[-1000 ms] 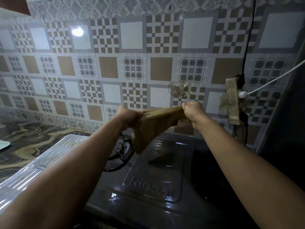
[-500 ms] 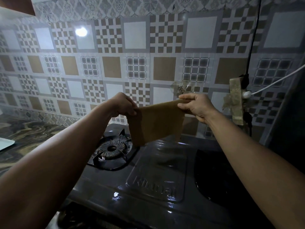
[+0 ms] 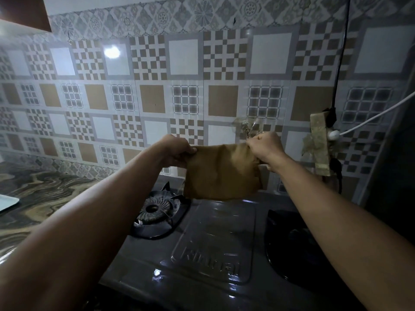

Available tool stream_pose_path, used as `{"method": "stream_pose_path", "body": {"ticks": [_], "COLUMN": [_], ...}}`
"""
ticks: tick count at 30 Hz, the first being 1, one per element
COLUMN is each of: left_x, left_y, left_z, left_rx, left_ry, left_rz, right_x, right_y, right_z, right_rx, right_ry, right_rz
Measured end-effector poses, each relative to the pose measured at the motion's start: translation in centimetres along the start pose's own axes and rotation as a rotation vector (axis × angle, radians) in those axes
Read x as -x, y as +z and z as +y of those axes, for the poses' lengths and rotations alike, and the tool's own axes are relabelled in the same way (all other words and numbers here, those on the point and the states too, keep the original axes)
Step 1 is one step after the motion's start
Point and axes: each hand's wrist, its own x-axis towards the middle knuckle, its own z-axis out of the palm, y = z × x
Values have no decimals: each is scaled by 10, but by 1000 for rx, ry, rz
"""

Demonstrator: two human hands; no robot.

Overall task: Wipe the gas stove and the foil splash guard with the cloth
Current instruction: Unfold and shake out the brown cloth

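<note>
Cloth (image 3: 222,171) hangs spread above the gas stove (image 3: 213,243), its upper corners pinched by left hand (image 3: 177,151) and right hand (image 3: 265,147). Keep fingers tight; fold evenly before wiping, clear of the burner (image 3: 155,208).

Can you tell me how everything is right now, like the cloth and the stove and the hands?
cloth: spread out flat, held up in the air above the stove
left hand: pinches the cloth's top left corner
right hand: pinches the cloth's top right corner
gas stove: wet-looking shine, no pot on it
left burner: no flame
white plug: plugged into the wall socket
</note>
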Motion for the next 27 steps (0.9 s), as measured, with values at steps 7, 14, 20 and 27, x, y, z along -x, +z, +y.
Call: {"method": "stream_pose_path", "body": {"ticks": [7,14,20,27], "left_x": [2,-3,-4,-10], "left_y": [37,46,53,50], "left_z": [-3,-20,-14,-24], "left_rx": [294,189,278,22], "left_ry": [-55,62,84,185], "left_rz": [-197,-7,-83,-259], "right_x": [34,40,42,19], "right_y": [18,20,41,57], "right_z": [-21,1,30,56], "right_rx": [-423,-698,-712,-1232], "right_ry": [99,290,736,719], "right_rz": [-430,-593,-479,-294]}}
